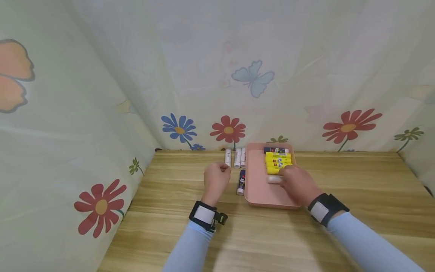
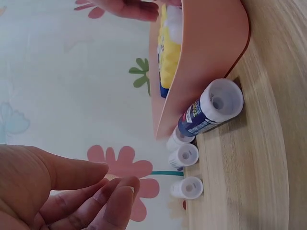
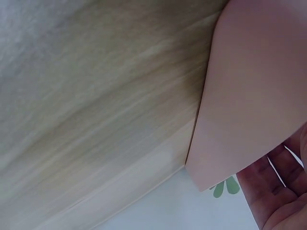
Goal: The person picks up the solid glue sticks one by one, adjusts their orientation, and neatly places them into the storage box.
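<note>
My right hand (image 1: 300, 185) reaches into the pink tray (image 1: 255, 192), thumb and fingers at the right end of a white glue stick (image 1: 273, 179). That stick lies crosswise just below a row of several yellow glue sticks (image 1: 276, 155), with a dark blue glue stick (image 1: 272, 150) behind them. Left of the tray, my left hand (image 1: 216, 181) hovers with fingers loosely bent and nothing between them in the left wrist view. Its fingertips overlap the lower end of a standing white glue stick (image 1: 228, 158) in the head view. The right wrist view hides the right fingertips behind the tray wall.
Two more white glue sticks (image 1: 237, 158) stand side by side against the tray's left. A dark blue glue stick (image 1: 241, 182) with a white end is nearer me, close to the tray wall. A flower-printed curtain (image 1: 190, 75) rises behind the wooden table (image 1: 163, 196).
</note>
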A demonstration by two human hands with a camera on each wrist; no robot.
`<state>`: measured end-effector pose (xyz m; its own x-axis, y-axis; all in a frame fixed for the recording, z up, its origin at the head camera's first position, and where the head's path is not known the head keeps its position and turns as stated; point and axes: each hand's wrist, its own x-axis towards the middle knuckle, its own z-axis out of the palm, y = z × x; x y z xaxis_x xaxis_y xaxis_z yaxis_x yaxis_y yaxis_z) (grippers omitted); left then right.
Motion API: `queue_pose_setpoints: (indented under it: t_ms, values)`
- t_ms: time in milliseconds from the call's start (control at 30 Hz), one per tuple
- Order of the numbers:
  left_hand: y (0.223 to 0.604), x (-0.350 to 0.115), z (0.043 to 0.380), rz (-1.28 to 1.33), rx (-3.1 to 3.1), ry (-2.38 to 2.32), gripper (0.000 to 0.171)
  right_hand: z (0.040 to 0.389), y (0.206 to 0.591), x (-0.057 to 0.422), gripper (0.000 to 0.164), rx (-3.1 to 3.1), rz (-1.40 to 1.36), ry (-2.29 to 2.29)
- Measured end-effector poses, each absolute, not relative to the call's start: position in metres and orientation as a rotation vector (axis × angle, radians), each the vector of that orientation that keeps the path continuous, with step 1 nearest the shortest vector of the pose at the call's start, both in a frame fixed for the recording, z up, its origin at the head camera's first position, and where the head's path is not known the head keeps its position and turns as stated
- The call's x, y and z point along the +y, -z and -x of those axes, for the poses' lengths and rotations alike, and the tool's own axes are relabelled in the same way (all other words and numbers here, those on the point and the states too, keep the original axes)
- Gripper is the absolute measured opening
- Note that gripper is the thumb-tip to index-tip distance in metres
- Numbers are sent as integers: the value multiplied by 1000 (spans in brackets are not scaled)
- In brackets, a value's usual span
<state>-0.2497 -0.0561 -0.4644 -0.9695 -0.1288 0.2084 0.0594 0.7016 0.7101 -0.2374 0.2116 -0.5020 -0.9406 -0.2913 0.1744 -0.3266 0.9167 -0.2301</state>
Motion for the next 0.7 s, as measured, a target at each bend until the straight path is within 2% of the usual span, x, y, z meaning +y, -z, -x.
queue_pose_setpoints:
  t_ms: [233, 700]
  values:
    - [471, -59, 248, -67, -2671, 1184, 7, 237, 499, 213, 26, -2928, -499, -321]
    - [478, -59, 249, -119, -2720, 1166, 10, 239, 499, 214, 19, -2952, -488, -279]
